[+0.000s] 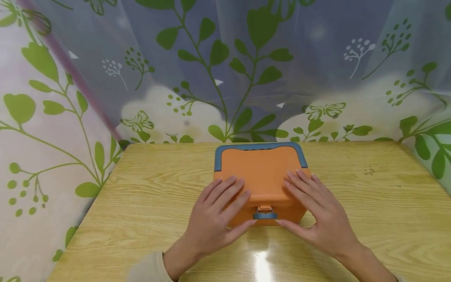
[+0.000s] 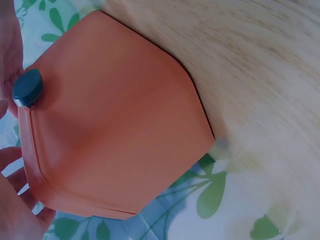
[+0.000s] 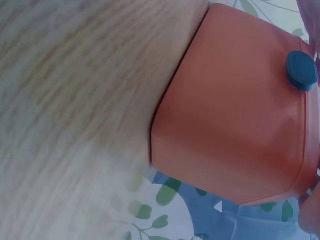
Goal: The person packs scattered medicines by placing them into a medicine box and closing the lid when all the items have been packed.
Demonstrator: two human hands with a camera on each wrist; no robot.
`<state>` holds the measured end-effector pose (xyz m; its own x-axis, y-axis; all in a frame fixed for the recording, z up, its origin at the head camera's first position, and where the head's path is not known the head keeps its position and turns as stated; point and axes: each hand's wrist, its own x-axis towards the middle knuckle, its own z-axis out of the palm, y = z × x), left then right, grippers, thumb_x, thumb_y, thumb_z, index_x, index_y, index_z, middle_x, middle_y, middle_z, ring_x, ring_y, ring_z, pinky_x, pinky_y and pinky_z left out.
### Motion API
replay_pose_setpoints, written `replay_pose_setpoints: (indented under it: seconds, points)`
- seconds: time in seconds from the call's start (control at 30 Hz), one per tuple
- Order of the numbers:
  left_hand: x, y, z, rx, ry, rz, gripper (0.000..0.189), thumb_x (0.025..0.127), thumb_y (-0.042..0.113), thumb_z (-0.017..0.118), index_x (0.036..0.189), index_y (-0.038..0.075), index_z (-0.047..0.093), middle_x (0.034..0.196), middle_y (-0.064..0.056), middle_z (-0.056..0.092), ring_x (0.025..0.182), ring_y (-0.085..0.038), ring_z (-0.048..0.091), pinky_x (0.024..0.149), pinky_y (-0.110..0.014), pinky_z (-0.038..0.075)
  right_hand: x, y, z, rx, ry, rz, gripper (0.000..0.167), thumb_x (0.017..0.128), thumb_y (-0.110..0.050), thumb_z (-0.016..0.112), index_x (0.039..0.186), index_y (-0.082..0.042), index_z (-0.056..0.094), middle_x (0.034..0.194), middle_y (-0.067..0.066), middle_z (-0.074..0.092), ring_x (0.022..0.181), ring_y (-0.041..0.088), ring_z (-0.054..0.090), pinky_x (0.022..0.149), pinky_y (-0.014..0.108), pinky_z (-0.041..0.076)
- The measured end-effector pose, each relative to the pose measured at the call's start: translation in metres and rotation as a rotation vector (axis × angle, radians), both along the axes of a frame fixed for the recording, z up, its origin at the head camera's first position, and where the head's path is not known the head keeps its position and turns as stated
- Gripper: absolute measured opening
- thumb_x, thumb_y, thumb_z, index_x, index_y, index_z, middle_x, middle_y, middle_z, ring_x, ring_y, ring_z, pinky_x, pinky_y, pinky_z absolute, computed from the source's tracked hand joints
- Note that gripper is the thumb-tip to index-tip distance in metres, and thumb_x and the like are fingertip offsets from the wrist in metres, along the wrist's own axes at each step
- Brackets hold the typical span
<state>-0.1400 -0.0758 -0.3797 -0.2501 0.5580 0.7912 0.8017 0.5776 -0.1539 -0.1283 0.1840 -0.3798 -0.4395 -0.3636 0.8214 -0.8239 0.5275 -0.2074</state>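
An orange box (image 1: 262, 172) with a closed lid stands on the wooden table. A blue handle (image 1: 260, 146) lies along the lid's far edge, and a blue latch (image 1: 265, 216) sits on the front face. My left hand (image 1: 215, 215) rests its outstretched fingers on the lid's left side, thumb near the latch. On the other side, the straight fingers of my right hand (image 1: 322, 211) lie over the lid's right edge, its thumb also close to the latch. Both wrist views show the box's orange front (image 2: 115, 115) and the latch (image 3: 301, 70) from low down.
The wooden table (image 1: 151, 196) extends to both sides of the box. Behind it and at the left hangs a cloth (image 1: 190, 39) printed with green leaves and butterflies, reaching the table's back edge. Small dark marks (image 1: 369, 171) show on the tabletop at the right.
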Motion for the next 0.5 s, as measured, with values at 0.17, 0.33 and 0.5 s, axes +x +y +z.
replay_pose_setpoints:
  seconds: [0.17, 0.33, 0.5]
  points:
    - [0.0023, 0.0002, -0.0048, -0.043, -0.026, 0.062, 0.057, 0.089, 0.055, 0.058, 0.119, 0.007, 0.066, 0.127, -0.012, 0.059, 0.12, -0.029, 0.052, 0.101, -0.047, 0.04, -0.002, -0.0026, -0.0052, 0.045, 0.025, -0.014, 0.071, 0.087, -0.057, 0.06, 0.126, 0.003, 0.061, 0.131, 0.018, 0.055, 0.126, 0.036, 0.045, 0.111, 0.047, 0.024]
    - [0.0031, 0.0005, -0.0059, -0.033, -0.027, 0.069, 0.055, 0.089, 0.054, 0.058, 0.119, 0.008, 0.066, 0.126, -0.011, 0.06, 0.119, -0.029, 0.053, 0.101, -0.047, 0.04, -0.0015, -0.0034, -0.0057, 0.052, 0.014, -0.019, 0.071, 0.087, -0.057, 0.06, 0.126, 0.002, 0.061, 0.131, 0.017, 0.056, 0.125, 0.035, 0.046, 0.111, 0.048, 0.024]
    - [0.0049, -0.0047, -0.001, 0.012, -0.044, 0.026, 0.052, 0.09, 0.05, 0.059, 0.119, 0.007, 0.067, 0.125, -0.013, 0.06, 0.118, -0.03, 0.054, 0.101, -0.049, 0.04, 0.0001, 0.006, -0.0012, 0.056, -0.003, -0.018, 0.068, 0.088, -0.055, 0.059, 0.126, 0.002, 0.061, 0.131, 0.017, 0.055, 0.126, 0.033, 0.046, 0.112, 0.045, 0.024]
